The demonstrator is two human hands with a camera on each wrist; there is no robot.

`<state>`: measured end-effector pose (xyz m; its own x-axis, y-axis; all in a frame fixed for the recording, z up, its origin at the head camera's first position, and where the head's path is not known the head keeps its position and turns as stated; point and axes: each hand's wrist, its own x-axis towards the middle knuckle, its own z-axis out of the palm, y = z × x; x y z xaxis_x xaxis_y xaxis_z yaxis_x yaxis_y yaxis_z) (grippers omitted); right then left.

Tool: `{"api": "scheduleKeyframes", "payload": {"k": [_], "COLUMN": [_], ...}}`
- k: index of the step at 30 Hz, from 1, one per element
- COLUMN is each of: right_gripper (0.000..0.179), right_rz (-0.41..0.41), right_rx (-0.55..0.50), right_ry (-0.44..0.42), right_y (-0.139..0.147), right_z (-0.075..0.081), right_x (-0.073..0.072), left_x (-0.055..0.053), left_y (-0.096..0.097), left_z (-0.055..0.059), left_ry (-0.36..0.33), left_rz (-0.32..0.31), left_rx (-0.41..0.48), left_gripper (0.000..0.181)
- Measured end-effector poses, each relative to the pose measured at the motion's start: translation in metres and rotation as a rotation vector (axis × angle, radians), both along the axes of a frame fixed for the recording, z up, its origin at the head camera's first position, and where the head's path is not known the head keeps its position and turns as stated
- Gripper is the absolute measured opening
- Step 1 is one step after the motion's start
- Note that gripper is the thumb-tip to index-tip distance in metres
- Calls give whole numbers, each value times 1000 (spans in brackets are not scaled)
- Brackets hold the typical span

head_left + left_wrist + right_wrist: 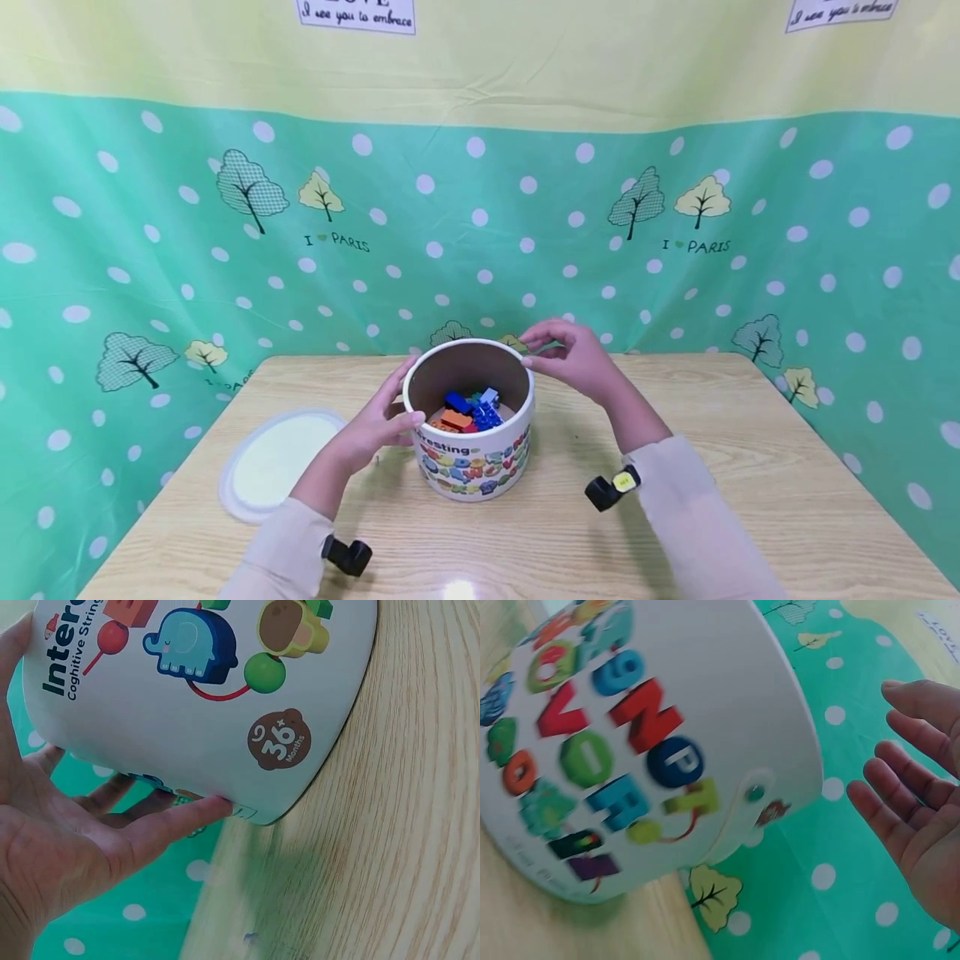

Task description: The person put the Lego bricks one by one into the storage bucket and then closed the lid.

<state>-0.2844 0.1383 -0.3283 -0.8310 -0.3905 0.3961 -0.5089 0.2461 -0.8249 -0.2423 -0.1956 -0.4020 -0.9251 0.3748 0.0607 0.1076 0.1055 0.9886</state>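
Note:
A round white tub [474, 467] with colourful printed letters and pictures stands on the table in front of me, its top uncovered. Inside, several plastic building bricks [457, 419] in orange, red and blue lie on the bottom. My left hand [375, 425] holds the tub's left side, thumb at the rim and fingers reaching round the outer wall; the left wrist view shows these fingers [172, 821] against the printed side. By the rim's right edge is my right hand [573, 354], fingers loosely bent. In the right wrist view, a gap separates that hand from the tub.
A round white lid [285, 458] lies on the wooden table [480, 550], left of the tub and partly behind my left forearm. Behind the table hangs a green and yellow curtain [480, 242] with dots and trees.

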Motion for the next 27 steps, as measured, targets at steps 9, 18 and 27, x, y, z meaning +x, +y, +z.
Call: {"api": "scheduleKeyframes", "payload": {"k": [9,18,27], "right_gripper": [32,33,35], "right_rz": [-69,-112,-149], "right_rx": [-72,-41,-59], "right_ry": [-70,-12,22], "right_y": [40,82,107], "right_z": [-39,-58,-63], "right_x": [26,49,58], "left_x": [10,28,42], "left_y": [5,-11,-35], "left_z": [-6,-8,-11], "left_ry": [52,158,225], "left_rz": [83,233,310], "left_rx": [67,-2,-89], "left_gripper": [78,70,63]}}
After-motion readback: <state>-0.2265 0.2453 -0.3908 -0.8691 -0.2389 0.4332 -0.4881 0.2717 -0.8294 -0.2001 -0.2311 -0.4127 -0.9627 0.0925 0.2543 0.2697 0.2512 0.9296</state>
